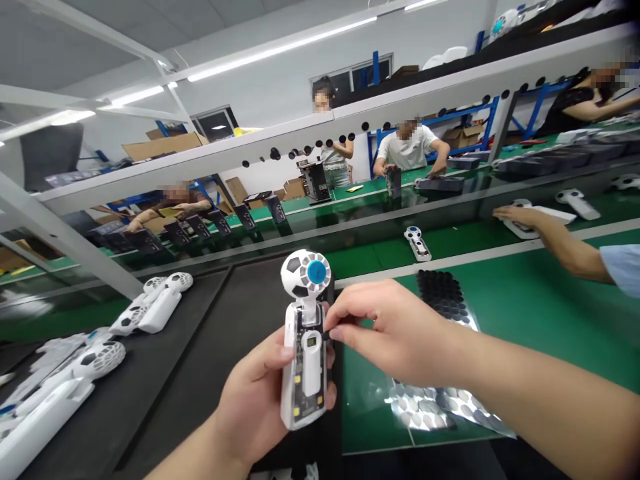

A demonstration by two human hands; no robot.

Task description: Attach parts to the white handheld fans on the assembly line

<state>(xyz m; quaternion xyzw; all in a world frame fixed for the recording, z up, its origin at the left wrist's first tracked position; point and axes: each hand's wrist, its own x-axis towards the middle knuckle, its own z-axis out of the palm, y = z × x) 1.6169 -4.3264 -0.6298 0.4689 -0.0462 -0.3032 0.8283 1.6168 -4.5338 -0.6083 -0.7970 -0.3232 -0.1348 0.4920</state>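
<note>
My left hand [260, 393] is wrapped around the handle of a white handheld device with a soccer-ball head [311, 360], held upright in front of me. The ball has black patches and a blue round centre, and the handle's face shows a dark panel with yellow squares and a white strip with a small dark window. At the handle's right edge my right hand [395, 327] pinches a small black piece [327, 335], mostly hidden by the fingertips. Behind my right forearm lies a sheet of black round stickers [443, 293]; another sheet with silvery circles [423, 407] lies below it.
More ball-headed devices [95, 363] lie on the black surface [200, 347] at left. One device [417, 243] rests on the green belt ahead. A co-worker's arm [565, 243] reaches in from the right. Across the line, people handle dark boxes [277, 209].
</note>
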